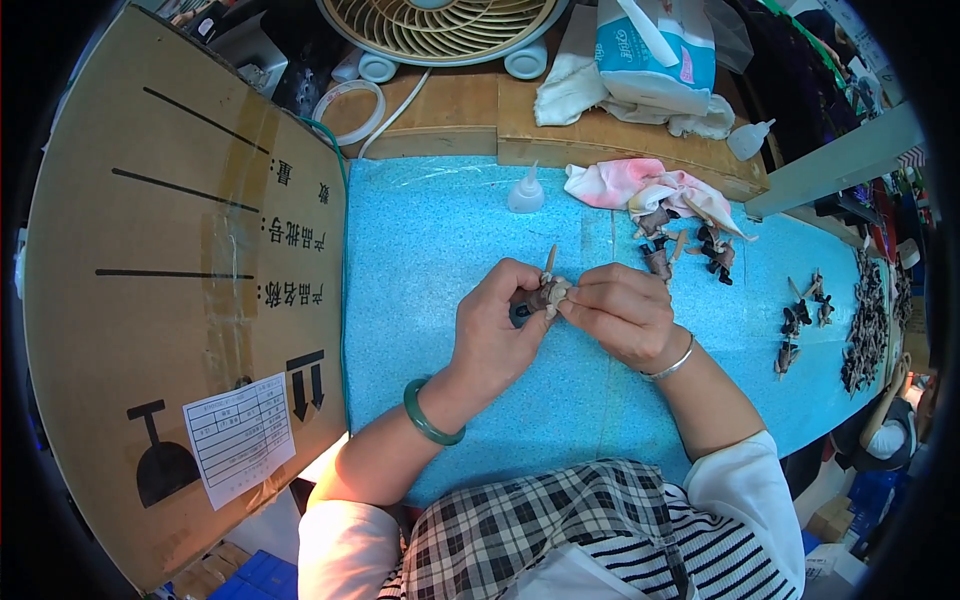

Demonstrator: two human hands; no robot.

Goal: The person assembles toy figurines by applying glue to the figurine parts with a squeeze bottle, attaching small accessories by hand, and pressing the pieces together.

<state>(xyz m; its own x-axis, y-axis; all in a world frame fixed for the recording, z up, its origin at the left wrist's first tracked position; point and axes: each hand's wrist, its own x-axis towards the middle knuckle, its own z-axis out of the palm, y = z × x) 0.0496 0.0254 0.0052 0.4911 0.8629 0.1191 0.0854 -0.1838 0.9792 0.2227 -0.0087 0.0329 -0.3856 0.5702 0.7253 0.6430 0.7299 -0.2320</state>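
Observation:
My left hand (pixel 490 325) is closed round a small brown and black figurine (pixel 543 299), with a thin tan blade-like piece sticking up from it. At the figurine's pale upper end, the thumb and fingers of my right hand (pixel 625 312) are pinched together. Whether a separate small part sits between those fingertips is hidden. To the right of my hands, several similar figurines (pixel 657 262) lie in a cluster on the blue work surface (pixel 420 240). A small white squeeze bottle (pixel 526 190) with a pointed nozzle stands beyond my hands.
A tall cardboard box (pixel 150 330) walls off the left side. Behind the surface are a fan (pixel 440 30), a tape roll (pixel 348 112), a tissue pack (pixel 660 55) and a pink-white cloth (pixel 640 184). More figurines (pixel 788 322) and a dark pile of parts (pixel 866 335) lie at right.

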